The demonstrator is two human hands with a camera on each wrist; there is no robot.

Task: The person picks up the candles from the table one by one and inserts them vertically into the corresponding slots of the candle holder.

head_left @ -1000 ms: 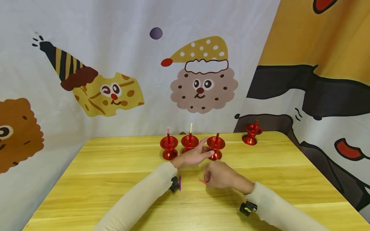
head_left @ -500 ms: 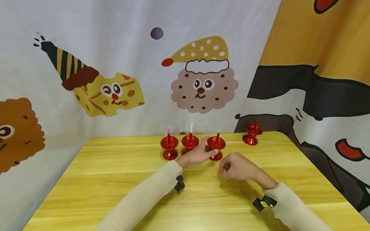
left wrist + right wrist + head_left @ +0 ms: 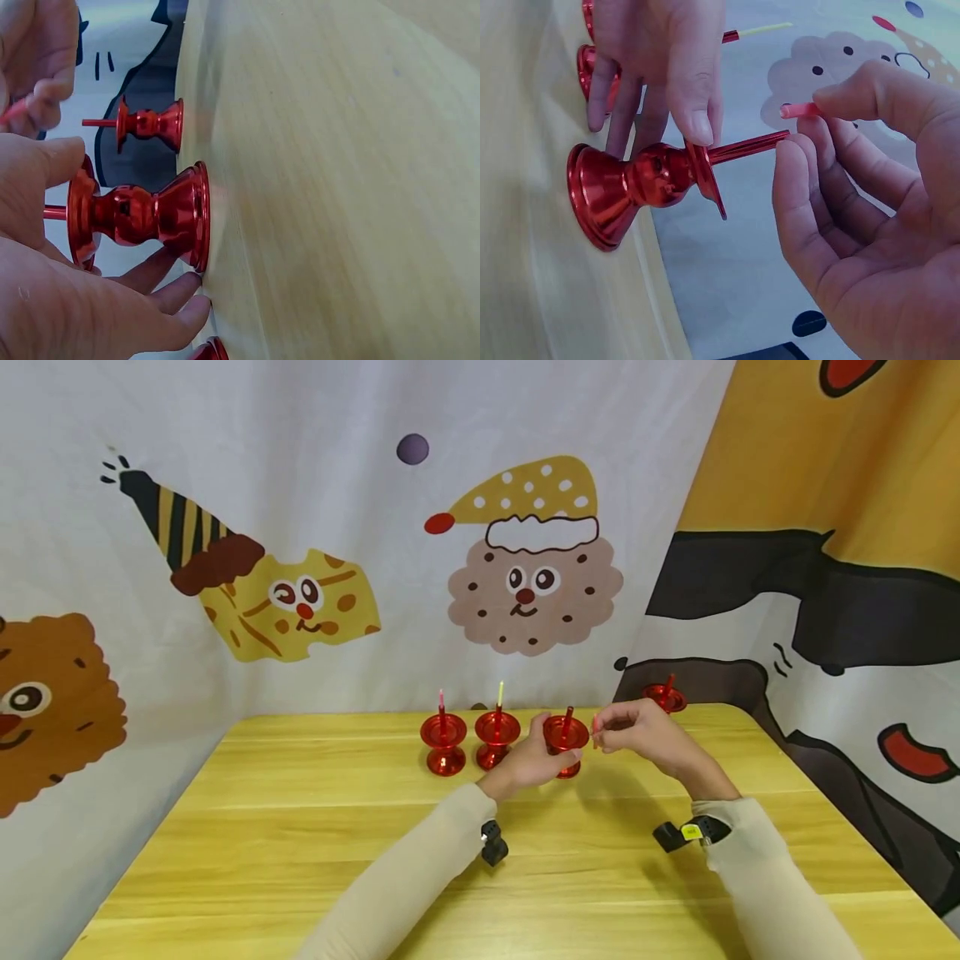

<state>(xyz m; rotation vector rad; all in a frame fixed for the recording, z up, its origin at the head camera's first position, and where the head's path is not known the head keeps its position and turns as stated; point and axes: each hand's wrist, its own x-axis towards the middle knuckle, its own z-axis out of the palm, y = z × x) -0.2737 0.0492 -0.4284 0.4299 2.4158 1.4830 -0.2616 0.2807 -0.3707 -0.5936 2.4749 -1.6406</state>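
Observation:
My left hand [image 3: 531, 764] holds a shiny red candle holder [image 3: 567, 732] that stands upright on the table. In the right wrist view its thumb lies on the rim of the dish, with the other fingers behind the holder. A bare tube [image 3: 750, 145] rises from the dish. Between thumb and fingertips my right hand [image 3: 654, 737] pinches a short pinkish-red candle [image 3: 800, 110], just right of the holder. In the right wrist view the candle's end is close above the tube's tip, apart from it, and the fingertips are right at the tube.
Two more red holders stand to the left, one with a pink candle [image 3: 442, 698], one with a yellow candle [image 3: 501, 693]. Another holder [image 3: 146, 126] with a bare tube stands at the back right, partly behind my right hand. A printed curtain [image 3: 337, 460] hangs behind the table [image 3: 262, 843].
My right hand has lifted the candle off the table area and carried it up and right to the holder. My left hand has moved slightly right. The purple candle is out of sight.

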